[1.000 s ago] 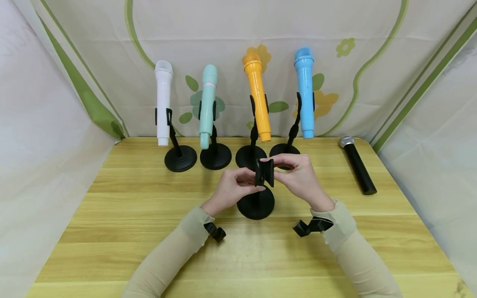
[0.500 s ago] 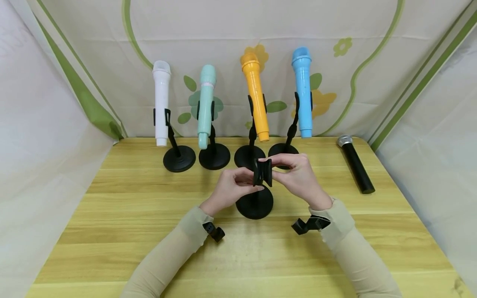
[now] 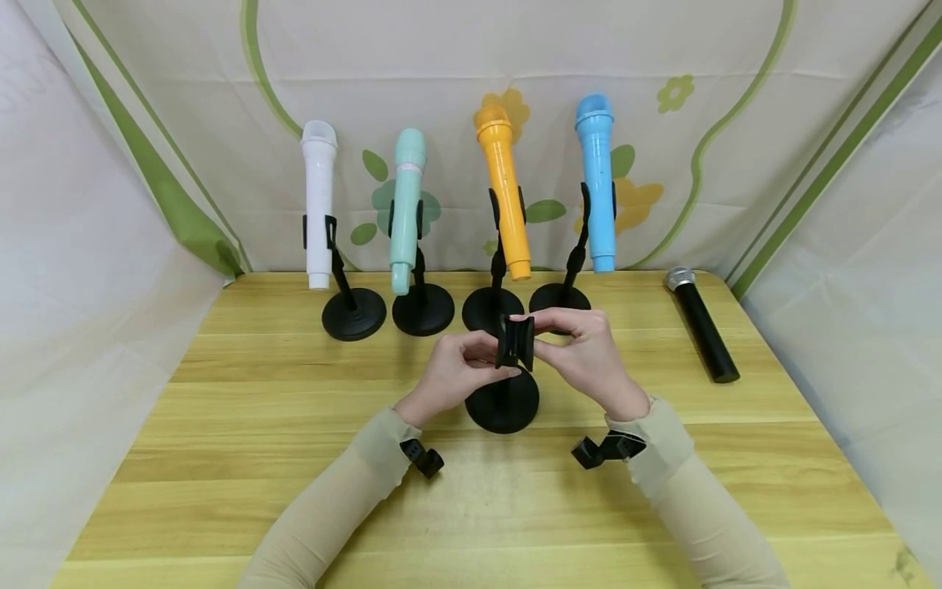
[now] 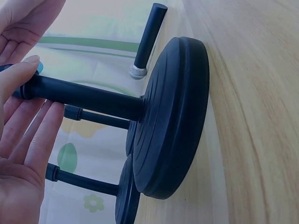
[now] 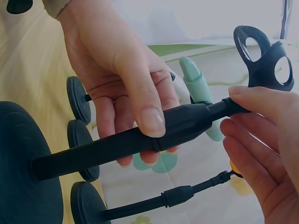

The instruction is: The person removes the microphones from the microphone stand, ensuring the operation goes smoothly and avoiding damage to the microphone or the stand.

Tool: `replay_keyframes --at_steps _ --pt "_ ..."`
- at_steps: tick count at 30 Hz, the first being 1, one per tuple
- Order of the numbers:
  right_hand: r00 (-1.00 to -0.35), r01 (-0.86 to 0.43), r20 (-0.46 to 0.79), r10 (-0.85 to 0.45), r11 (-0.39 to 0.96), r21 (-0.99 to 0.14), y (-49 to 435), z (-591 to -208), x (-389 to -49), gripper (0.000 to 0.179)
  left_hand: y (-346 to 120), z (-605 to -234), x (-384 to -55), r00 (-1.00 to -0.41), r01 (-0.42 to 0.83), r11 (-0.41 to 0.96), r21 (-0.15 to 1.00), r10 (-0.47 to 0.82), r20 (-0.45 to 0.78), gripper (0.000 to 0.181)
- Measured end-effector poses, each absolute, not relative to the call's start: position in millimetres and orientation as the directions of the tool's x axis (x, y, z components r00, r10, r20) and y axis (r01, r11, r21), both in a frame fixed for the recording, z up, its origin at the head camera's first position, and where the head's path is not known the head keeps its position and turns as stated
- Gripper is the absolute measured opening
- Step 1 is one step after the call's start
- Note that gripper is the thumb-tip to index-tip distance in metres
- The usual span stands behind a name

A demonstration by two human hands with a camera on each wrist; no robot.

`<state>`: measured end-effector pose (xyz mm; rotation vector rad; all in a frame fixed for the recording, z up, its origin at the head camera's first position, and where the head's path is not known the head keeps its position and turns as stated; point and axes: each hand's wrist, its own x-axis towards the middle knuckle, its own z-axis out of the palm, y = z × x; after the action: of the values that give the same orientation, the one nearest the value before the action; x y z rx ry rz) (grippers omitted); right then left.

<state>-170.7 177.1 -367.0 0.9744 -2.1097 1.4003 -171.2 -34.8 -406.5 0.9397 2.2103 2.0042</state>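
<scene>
A black desktop microphone stand (image 3: pixel 503 405) stands mid-table in front of me, its round base on the wood. My left hand (image 3: pixel 456 368) grips its pole; in the right wrist view the thumb presses beside the ribbed collar (image 5: pixel 187 122). Higher up, my right hand (image 3: pixel 585 356) pinches the joint just under the forked clip (image 5: pixel 264 70), thumb on one side and fingers on the other. Nothing sits in the clip, which faces up toward the head camera. To the right lies a black microphone (image 3: pixel 706 327) with a silver head.
Behind the hands stands a row of black stands bearing a white microphone (image 3: pixel 319 204), a mint one (image 3: pixel 408 209), an orange one (image 3: pixel 505 192) and a blue one (image 3: pixel 598 180). A patterned cloth (image 3: pixel 441 49) hangs behind the wooden table (image 3: pixel 243 458).
My right hand has shifted slightly left and down, and the clip has turned a little with it. The left hand keeps its grip on the pole; the base stays put.
</scene>
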Motion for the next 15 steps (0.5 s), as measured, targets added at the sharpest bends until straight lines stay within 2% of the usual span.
replay_keyframes --at_steps 15 --pt "-0.727 -0.676 0.591 -0.35 0.213 -0.705 181.1 -375.8 -172.7 0.025 -34.4 -407.9 -172.2 -0.818 0.419 -0.002 0.908 0.434 0.379 0.02"
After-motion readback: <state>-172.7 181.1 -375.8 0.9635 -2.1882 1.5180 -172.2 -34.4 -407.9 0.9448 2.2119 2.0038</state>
